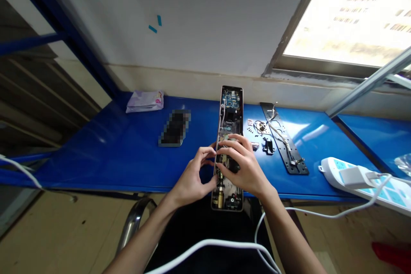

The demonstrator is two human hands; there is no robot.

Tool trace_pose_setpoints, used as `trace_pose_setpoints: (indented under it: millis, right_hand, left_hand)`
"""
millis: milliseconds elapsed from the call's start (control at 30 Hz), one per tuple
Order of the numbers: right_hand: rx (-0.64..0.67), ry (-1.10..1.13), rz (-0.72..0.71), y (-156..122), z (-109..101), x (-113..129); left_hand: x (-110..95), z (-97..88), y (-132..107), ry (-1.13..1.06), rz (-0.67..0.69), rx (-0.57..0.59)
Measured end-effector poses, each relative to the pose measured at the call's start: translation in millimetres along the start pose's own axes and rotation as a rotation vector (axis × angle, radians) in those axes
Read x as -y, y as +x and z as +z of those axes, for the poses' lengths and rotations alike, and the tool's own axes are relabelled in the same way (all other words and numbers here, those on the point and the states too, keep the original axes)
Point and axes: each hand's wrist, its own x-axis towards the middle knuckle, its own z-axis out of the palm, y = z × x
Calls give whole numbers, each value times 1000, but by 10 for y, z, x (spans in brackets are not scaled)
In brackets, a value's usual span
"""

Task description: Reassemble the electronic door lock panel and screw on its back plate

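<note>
A long open door-lock body (pixel 230 107) lies lengthwise on the blue bench (pixel 105 154), its circuit board at the far end and brass parts at the near end, which overhangs the bench's front edge. My left hand (pixel 194 175) curls against its left side, fingertips pinched at the casing's edge. My right hand (pixel 242 162) lies over the middle of the mechanism with fingers bent down onto the parts inside. What the fingertips grip is hidden.
A black metal plate (pixel 284 139) with a white cable lies to the right, with small screws and a black bracket (pixel 268 145) between. Farther right is a white power strip (pixel 369 180). A dark phone (pixel 175 127) and tissue pack (pixel 145 100) lie left. A white cord (pixel 224 246) crosses my lap.
</note>
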Motion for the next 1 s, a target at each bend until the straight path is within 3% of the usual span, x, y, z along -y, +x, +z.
trace_pose_setpoints:
  millis: [167,267,367,467,667,800,1000]
  right_hand:
    - [-38,2,20,38,-39,1]
    - [-169,87,166,66,-125,-64]
    - [-261,115,345,81,-200,-169]
    - [-234,146,469,103,-229,-256]
    - [-200,313,691,174,-191,-332]
    - [-276,517,729,189,-187,-342]
    - [-416,682,715,310,-269,-367]
  left_hand:
    - [-47,-43,25,-45,-26,27]
    - [-71,-111,95,-50,-45,39]
    - [-107,-141,248,131,-4,-57]
    - [-178,-103,474,342,95,-150]
    - [-250,75,856,540,252,-151]
    - [-218,115,954,605,306,-157]
    - [-256,-3,1268,617,332,-194]
